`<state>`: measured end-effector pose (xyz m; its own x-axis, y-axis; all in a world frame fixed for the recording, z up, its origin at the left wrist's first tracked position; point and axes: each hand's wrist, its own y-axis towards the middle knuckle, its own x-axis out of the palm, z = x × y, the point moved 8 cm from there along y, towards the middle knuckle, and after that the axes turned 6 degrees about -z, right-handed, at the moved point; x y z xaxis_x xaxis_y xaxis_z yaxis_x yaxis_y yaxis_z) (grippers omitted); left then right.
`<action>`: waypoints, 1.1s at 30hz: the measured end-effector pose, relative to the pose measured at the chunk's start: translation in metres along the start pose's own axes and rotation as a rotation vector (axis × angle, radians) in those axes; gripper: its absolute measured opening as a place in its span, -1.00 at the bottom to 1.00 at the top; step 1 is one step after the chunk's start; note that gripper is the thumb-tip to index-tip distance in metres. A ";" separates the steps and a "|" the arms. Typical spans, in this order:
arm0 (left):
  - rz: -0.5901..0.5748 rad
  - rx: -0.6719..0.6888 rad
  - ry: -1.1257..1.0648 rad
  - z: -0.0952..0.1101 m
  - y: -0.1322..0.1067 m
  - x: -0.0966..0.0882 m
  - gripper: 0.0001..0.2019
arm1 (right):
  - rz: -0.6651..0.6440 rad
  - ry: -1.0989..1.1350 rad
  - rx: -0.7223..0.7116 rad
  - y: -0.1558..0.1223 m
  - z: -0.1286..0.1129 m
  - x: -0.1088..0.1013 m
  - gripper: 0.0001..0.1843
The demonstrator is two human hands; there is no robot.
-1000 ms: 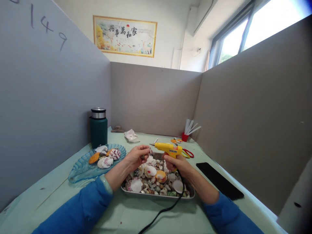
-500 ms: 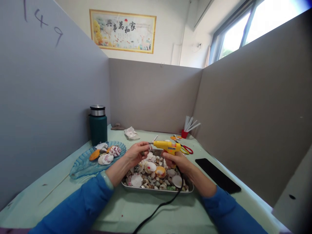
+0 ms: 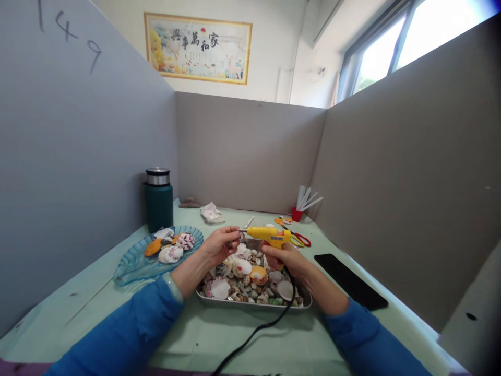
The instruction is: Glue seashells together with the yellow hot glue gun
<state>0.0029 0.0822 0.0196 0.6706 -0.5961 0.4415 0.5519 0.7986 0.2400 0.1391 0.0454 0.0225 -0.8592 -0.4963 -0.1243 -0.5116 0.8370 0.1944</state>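
Head view: above the far side of a metal tray, near the middle of the worktop, pinching a small piece between the thumb and fingers of the left hand. Mostly covered, so hard to identify, though perhaps a little shell. Gripping a yellow glue gun by its handle with the right hand, with fingers curled around it and the nozzle aimed left, right up at the piece. Impossible to tell from this angle whether touching or just short of contact; no visible glue bead either.

Step in hand, judging by the nozzle so near the piece: probably putting glue on it. Likely called for in the next move: a steady pinch, a measured squeeze of the trigger, and fingertips well clear of the metal tip.

Below both hands: the tray, heaped with mixed shells. Trailing over its rim toward the worktop's near edge: a black cord. Toward the left edge: a blue plate with more shells on it, and just behind, an upright green bottle. Near the far right corner: a red cup of white sticks. Along the right edge: a flat black object.
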 end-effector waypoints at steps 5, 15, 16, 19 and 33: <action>0.020 0.004 -0.022 0.001 -0.001 0.000 -0.77 | -0.001 -0.008 0.003 0.000 0.003 -0.002 -0.69; 0.004 0.006 -0.039 0.004 -0.002 0.004 -0.77 | -0.021 -0.027 -0.004 0.000 0.004 -0.001 -0.68; -0.003 -0.003 -0.034 0.003 -0.002 0.004 -0.77 | -0.024 -0.024 -0.007 0.000 0.003 -0.001 -0.68; -0.029 -0.033 -0.001 -0.001 -0.001 0.004 -0.79 | -0.034 -0.008 -0.020 0.000 0.000 0.000 -0.66; -0.045 -0.079 0.021 0.000 -0.004 0.010 -0.82 | -0.015 -0.071 -0.045 0.000 0.000 -0.005 -0.55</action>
<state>0.0074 0.0732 0.0228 0.6544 -0.6333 0.4131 0.6185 0.7627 0.1894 0.1431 0.0480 0.0234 -0.8498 -0.4893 -0.1961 -0.5252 0.8178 0.2353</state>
